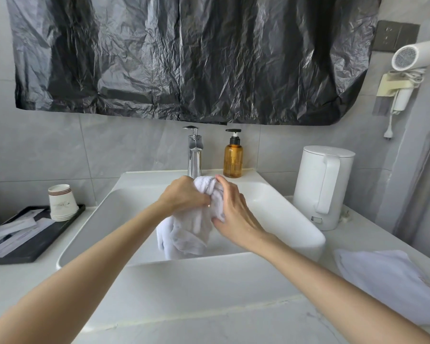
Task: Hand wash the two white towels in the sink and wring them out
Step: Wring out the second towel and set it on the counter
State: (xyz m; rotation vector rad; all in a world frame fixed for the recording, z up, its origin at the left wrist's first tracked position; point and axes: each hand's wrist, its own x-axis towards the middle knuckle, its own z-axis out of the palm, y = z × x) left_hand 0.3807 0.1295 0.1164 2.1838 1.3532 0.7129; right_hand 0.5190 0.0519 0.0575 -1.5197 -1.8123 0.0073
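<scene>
White terry towel [191,227], bunched: hangs over the middle of the white rectangular ceramic sink [271,192], lower folds down inside the basin, apart from both side rims, with open basin floor showing left and right. Cannot tell whether the folds touch the bottom. Gripped at the top by both hands: left hand [184,194] with fingers clenched around the left of the bunch, right hand [233,209] with fingers curled around the right, just in front of the chrome tap [195,155]. Second white towel [387,281]: lies flat on the pale marble counter [209,306] at the right, well apart from the sink, running off the frame edge. Just beside the right rim, a white plastic kettle [320,184]; beside the tap, an amber pump bottle [233,157]. Near the left rim, a black rectangular tray [35,242] carrying stacked paper cups [61,202].
</scene>
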